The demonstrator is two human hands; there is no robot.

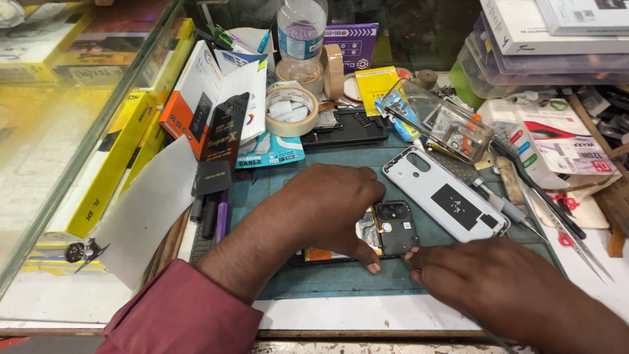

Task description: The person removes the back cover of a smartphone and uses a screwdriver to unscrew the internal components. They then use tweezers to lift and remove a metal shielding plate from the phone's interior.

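Opened phone (386, 229) (back removed); flat on mat

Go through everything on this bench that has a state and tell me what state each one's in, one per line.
Phone: back off, insides exposed, lying flat on the mat.
White back cover: removed, inner side up, beside the phone.
Left hand: pressing down on the phone.
Right hand: fingers at the phone's corner.
Water bottle: upright.
Tape roll: lying flat.
Clear case: empty.

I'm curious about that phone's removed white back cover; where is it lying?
In the head view, the white back cover lies inner side up on the green mat, right of centre, just beyond the right hand, beside the opened phone.
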